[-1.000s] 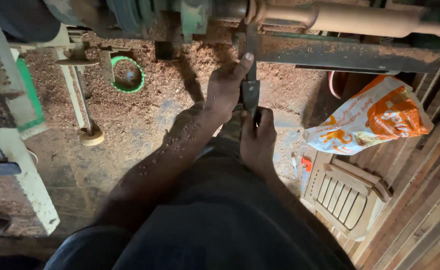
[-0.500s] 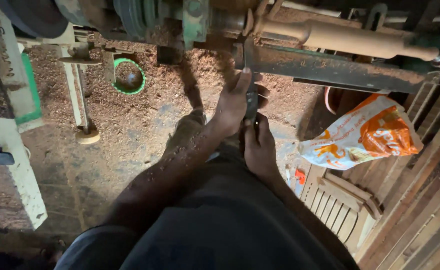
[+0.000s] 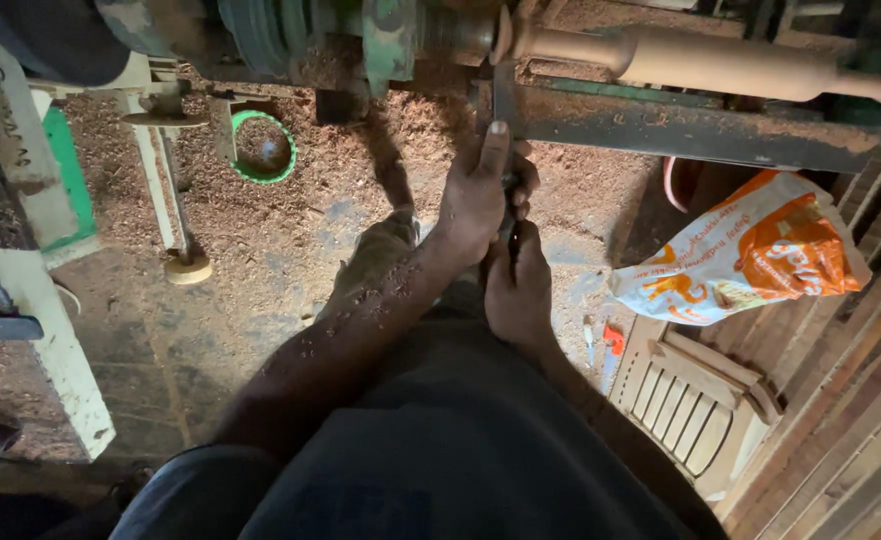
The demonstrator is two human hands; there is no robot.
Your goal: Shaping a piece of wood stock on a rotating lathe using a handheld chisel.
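A turning chisel (image 3: 507, 150), a dark narrow metal tool, stands nearly upright in the middle of the head view, its tip laid against the top edge of the long rusty tool rest (image 3: 681, 128) of a wood lathe. It is held that way, most likely, so the rest carries the push of the spinning wood while both hands steer.

The left hand (image 3: 476, 195) is wrapped around the upper part of the tool, thumb stretched up along the blade toward the rest. The right hand (image 3: 518, 290) is clenched lower down, close to the body, around what seems to be the handle (the handle itself is hidden in the fist and in shadow, so this is a fair guess). The two hands sit one above the other, touching.

Just beyond the rest, one pale wooden workpiece (image 3: 706, 62), shaped like a rolling pin, lies level between the lathe's ends. The green headstock (image 3: 391, 40) grips its left end.

Below, the floor is covered in sawdust (image 3: 291, 230). On it lie one green ring-shaped bowl (image 3: 264, 147) at upper left, one orange and white sack (image 3: 751, 255) at right, and one slatted pale plastic chair (image 3: 696, 410) tipped beside the sack. One white painted frame leg (image 3: 56, 350) runs down the left edge.

Counted: two hands, one tool, one workpiece.
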